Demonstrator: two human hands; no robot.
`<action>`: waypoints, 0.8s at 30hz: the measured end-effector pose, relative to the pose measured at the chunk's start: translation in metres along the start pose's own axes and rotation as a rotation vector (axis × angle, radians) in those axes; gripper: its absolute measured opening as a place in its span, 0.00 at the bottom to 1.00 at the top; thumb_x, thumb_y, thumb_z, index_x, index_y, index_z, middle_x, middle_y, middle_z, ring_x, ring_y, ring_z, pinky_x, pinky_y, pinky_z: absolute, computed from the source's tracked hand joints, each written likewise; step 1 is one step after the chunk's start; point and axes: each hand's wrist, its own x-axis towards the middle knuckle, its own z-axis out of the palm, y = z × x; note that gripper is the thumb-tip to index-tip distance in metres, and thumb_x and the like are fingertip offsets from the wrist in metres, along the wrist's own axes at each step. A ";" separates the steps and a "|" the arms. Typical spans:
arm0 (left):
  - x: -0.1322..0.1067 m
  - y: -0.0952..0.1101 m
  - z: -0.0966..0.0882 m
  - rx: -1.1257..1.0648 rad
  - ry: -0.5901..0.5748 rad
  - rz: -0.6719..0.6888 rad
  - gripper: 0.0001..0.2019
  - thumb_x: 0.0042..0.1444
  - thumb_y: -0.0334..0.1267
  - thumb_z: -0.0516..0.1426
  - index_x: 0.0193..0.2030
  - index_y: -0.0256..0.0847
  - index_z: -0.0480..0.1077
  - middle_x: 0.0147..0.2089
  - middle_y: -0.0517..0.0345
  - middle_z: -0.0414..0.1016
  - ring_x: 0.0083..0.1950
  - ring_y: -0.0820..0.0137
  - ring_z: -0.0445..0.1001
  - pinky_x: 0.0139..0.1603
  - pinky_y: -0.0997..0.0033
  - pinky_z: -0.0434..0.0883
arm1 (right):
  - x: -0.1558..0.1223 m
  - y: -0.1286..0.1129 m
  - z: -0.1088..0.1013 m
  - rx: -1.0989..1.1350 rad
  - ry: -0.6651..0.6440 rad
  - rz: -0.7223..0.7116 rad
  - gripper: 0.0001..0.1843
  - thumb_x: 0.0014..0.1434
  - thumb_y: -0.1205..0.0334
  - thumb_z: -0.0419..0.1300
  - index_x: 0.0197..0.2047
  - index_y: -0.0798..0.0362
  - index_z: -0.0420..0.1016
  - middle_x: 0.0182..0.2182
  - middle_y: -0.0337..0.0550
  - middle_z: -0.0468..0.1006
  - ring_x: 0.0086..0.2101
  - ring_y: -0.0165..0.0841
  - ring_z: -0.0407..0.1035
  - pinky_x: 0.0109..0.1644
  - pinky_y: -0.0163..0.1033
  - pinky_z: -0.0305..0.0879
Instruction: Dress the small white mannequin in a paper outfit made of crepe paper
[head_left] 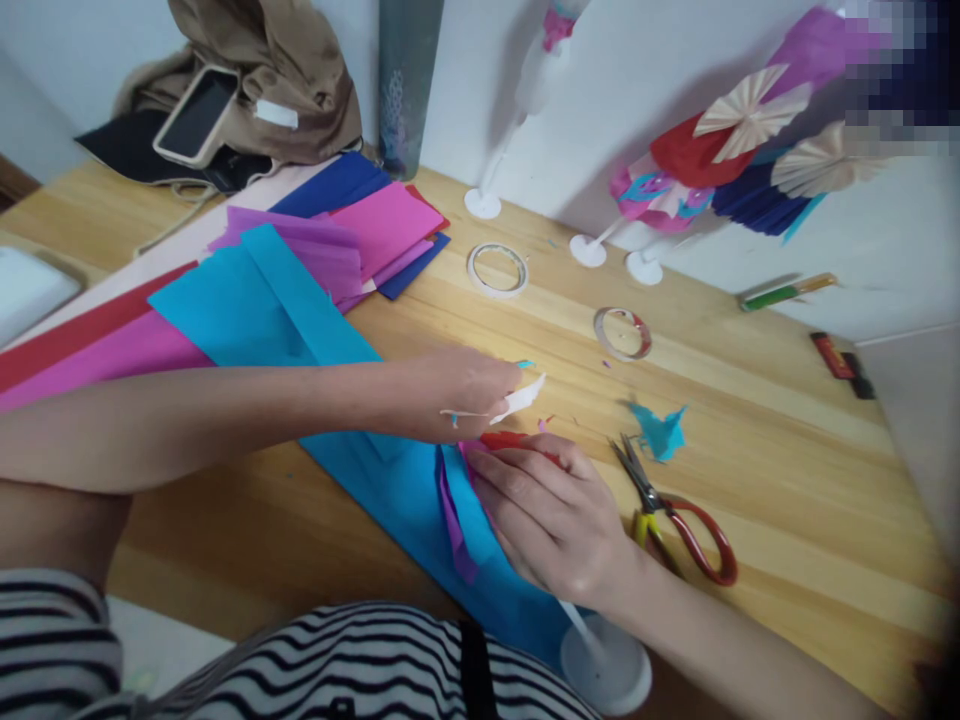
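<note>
Finger status, left hand (471, 392): narrow, fingertips apparently pinched on a white strip (523, 398), material (paper or tape) not certain. Finger status, right hand (559, 515): curled closed around a bundle of folded coloured paper (472, 510) and, apparently, the upper part of a white stick (574, 616); thumb position and contact beneath the palm hidden.

Location of the bundle and stick: directly in front of the torso, near the front edge of the wooden table (787, 480), over a cyan paper sheet (397, 505); contact with the sheet not determinable. Visible colours in the bundle: cyan, purple and red, with red on the far side, close to the left fingertips.

Step in hand, by judgement: securing or dressing paper on the stick, right hand as clamp, left hand as feeder of the strip. Likely requirement for the next move: steady right grip, strip laid flat against the paper, light tension to avoid tearing.

Orientation: long axis diagonal; round white base (606, 668) toward the torso and right, paper end pointing away and left.

Adjacent, beyond the right wrist: scissors (651, 500), blades slightly parted, pointing away and left. Near the blades: crumpled cyan scrap (661, 434).
</note>
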 end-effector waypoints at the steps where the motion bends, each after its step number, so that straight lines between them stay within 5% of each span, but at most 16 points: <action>1: 0.000 -0.002 0.001 -0.014 0.012 0.018 0.12 0.70 0.32 0.48 0.51 0.35 0.70 0.40 0.54 0.79 0.36 0.68 0.72 0.34 0.70 0.59 | -0.001 0.000 0.000 -0.011 0.002 0.008 0.11 0.66 0.74 0.57 0.39 0.54 0.81 0.46 0.52 0.85 0.44 0.40 0.77 0.48 0.49 0.71; 12: 0.001 0.005 -0.005 0.031 -0.024 0.002 0.09 0.70 0.30 0.48 0.43 0.37 0.70 0.37 0.53 0.78 0.32 0.68 0.69 0.32 0.70 0.58 | 0.010 0.003 -0.001 0.006 -0.040 -0.080 0.15 0.67 0.75 0.54 0.36 0.56 0.81 0.42 0.51 0.86 0.45 0.40 0.76 0.50 0.49 0.74; 24: 0.000 0.007 -0.006 0.054 -0.019 -0.013 0.13 0.70 0.32 0.46 0.47 0.39 0.72 0.38 0.50 0.79 0.32 0.66 0.70 0.32 0.67 0.58 | 0.023 0.001 -0.007 -0.081 -0.178 -0.147 0.18 0.69 0.74 0.52 0.33 0.54 0.80 0.41 0.51 0.85 0.42 0.41 0.75 0.47 0.48 0.75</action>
